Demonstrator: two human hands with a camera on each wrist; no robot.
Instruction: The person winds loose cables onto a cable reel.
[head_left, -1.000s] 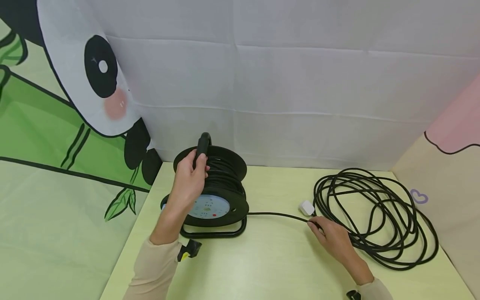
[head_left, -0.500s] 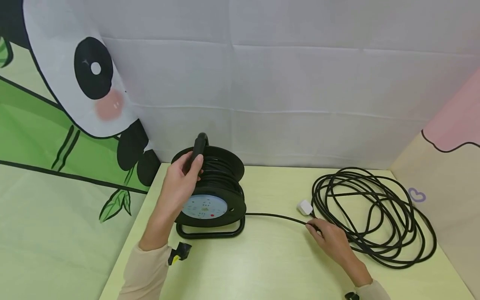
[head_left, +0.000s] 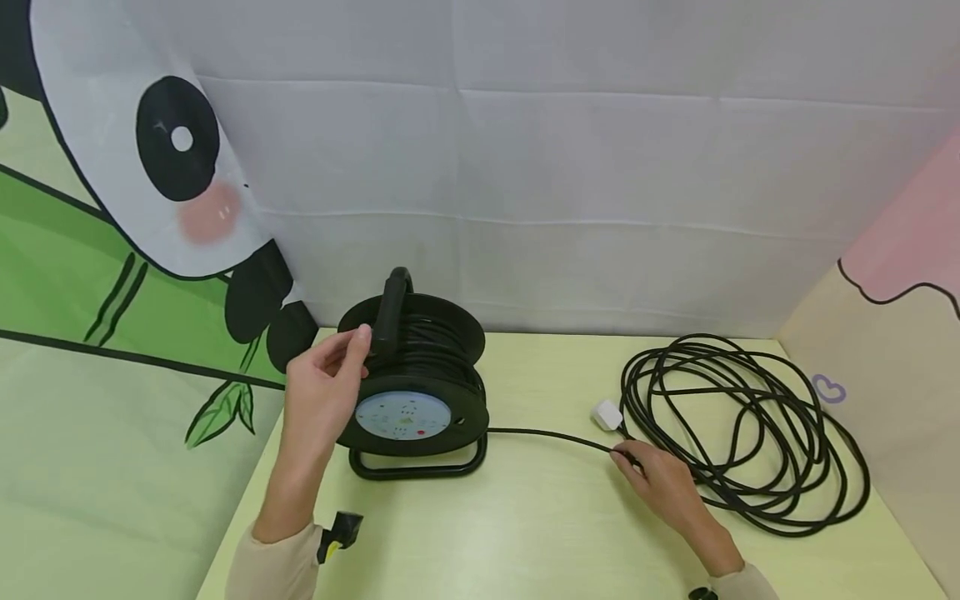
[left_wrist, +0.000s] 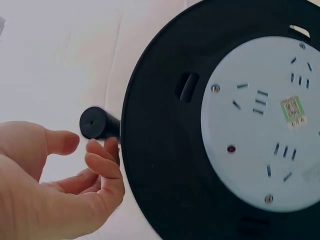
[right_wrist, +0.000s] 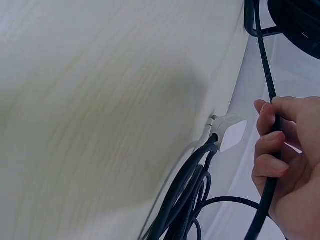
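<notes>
A black cable reel [head_left: 423,417] with a pale blue socket face [left_wrist: 260,125] stands on its tubular frame at the left of the table. My left hand [head_left: 322,383] is just left of the reel's black handle [head_left: 392,312], its fingers loosely bent. In the left wrist view thumb and fingers are apart with nothing between them, near the handle's end [left_wrist: 95,123]. From the reel a black cable [head_left: 551,432] runs right to my right hand [head_left: 660,483], which grips it between thumb and curled fingers. Beyond that hand lies a loose coil of cable [head_left: 776,521].
A white plug [head_left: 607,415] lies at the coil's left edge, close to my right hand. The pale table [head_left: 480,542] ends at a grey cloth backdrop [head_left: 600,208] behind. Printed cloth [head_left: 105,417] closes off the left side.
My left hand has let go of the reel's handle and moved left and a little down, away from it. The right hand still holds the cable in much the same place.
</notes>
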